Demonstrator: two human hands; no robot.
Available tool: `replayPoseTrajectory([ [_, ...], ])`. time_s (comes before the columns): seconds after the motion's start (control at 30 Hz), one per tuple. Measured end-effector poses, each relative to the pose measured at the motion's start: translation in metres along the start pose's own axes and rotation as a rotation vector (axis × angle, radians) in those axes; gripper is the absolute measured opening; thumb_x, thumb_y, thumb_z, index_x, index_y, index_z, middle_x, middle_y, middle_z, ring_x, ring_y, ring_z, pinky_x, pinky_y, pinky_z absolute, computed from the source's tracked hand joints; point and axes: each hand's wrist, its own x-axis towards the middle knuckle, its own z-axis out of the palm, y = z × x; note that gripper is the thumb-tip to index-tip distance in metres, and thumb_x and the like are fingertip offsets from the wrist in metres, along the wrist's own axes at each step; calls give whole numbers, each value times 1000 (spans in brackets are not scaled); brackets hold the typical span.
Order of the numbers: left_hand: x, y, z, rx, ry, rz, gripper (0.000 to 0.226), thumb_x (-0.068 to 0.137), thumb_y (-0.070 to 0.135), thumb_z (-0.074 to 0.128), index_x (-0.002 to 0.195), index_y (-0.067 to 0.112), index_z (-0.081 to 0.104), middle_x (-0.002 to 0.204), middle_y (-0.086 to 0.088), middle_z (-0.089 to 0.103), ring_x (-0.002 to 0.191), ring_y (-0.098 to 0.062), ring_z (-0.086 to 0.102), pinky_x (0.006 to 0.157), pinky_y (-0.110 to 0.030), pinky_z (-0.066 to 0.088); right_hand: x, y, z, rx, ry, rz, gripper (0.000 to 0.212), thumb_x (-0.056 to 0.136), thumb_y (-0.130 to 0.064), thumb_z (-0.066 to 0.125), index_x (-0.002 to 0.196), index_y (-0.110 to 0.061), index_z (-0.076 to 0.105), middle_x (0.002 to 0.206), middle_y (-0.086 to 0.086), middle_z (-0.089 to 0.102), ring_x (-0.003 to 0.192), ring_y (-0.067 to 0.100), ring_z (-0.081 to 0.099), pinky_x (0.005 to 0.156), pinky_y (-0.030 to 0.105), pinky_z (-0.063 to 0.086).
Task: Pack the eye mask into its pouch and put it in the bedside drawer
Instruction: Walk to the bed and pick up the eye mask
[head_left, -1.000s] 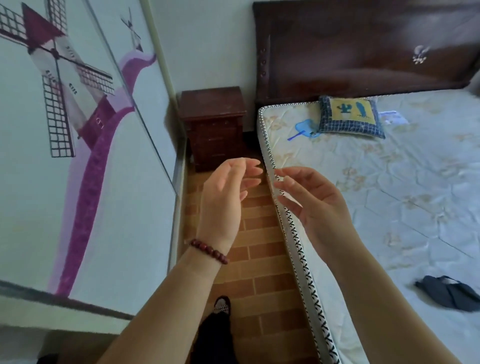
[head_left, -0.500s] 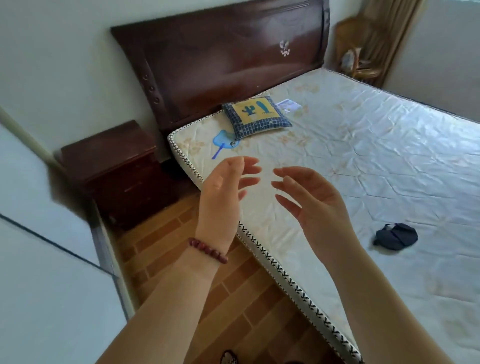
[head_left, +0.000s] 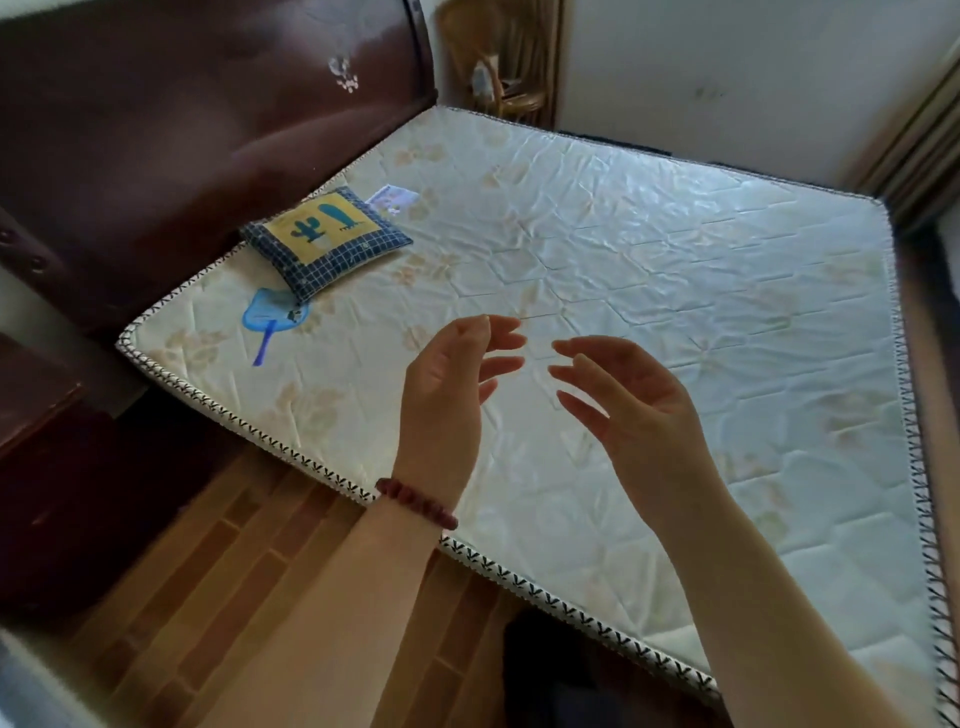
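Observation:
Both my hands are raised over the near edge of the mattress (head_left: 701, 270), palms facing each other. My left hand (head_left: 447, 395), with a red bead bracelet at the wrist, has its fingers apart and holds nothing. My right hand (head_left: 634, 415) is also spread and empty. The dark wooden bedside cabinet (head_left: 47, 441) shows partly at the left edge, beside the bed. No eye mask or pouch shows in this view.
A blue checked pillow (head_left: 327, 239) and a blue hand fan (head_left: 272, 317) lie near the dark headboard (head_left: 208, 104). A small printed card (head_left: 392, 197) lies behind the pillow. A wicker chair (head_left: 498, 67) stands in the far corner. Wood-pattern floor (head_left: 208, 597) runs alongside the bed.
The view has swung right, from the wardrobe and cabinet onto the mattress. The dark item seen on the bed earlier no longer shows. My hands keep their open pose.

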Motion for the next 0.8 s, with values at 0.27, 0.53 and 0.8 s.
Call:
replayPoseTrajectory([
  [0.27, 93, -17, 82, 20, -108, -2, 31, 96, 33, 40, 87, 28, 69, 93, 6, 74, 88, -11, 69, 87, -35, 51, 91, -16, -66, -2, 110, -28, 12, 74, -23, 68, 86, -23, 70, 101, -2, 74, 95, 14, 70, 75, 20, 54],
  [0.53, 169, -39, 164, 8, -202, 11, 26, 90, 38, 45, 87, 29, 69, 91, 6, 74, 90, -13, 69, 88, -36, 50, 167, -24, -136, -32, 177, -69, 15, 71, -31, 70, 86, -27, 71, 101, -5, 74, 100, 17, 69, 79, 23, 54],
  [0.8, 231, -86, 224, -8, -338, -70, 31, 89, 42, 42, 88, 30, 70, 97, 5, 74, 95, -11, 68, 93, -38, 47, 226, -10, -197, -34, 310, -77, 12, 81, -20, 70, 82, -32, 71, 101, -7, 74, 101, 18, 68, 77, 22, 52],
])
